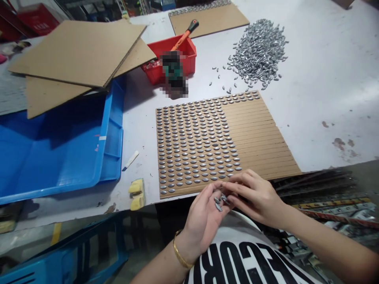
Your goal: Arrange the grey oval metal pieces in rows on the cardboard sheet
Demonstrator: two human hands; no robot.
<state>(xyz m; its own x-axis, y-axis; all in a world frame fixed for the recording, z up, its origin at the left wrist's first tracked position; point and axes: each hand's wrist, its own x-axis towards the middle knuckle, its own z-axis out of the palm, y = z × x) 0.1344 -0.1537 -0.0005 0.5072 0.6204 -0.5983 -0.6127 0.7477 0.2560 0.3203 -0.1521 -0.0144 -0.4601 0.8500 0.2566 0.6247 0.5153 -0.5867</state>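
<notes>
My left hand (pixel 204 215) is cupped palm up at the table's front edge, holding several small silver spindle-shaped metal pieces (pixel 218 206). Over that palm, my right hand (pixel 256 197) has its thumb and fingers drawn together by the pieces; what sits between its fingertips is hidden. Just beyond both hands lies a cardboard sheet (pixel 260 138) with lines across it. Neat rows of the same silver pieces (pixel 195 146) cover its left part and run along its far edge. Further off, a loose heap of these pieces (pixel 259 51) rests on the white table (pixel 325 86).
At left stands a blue bin (pixel 100 157) with cardboard sheets (pixel 79 51) across its far end. A red bin (pixel 191 59) holds an orange-handled tool (pixel 185 37). Another cardboard sheet (pixel 210 19) lies behind. Near the front edge are a white blade-like tool (pixel 130 160) and yellow foam (pixel 137 194).
</notes>
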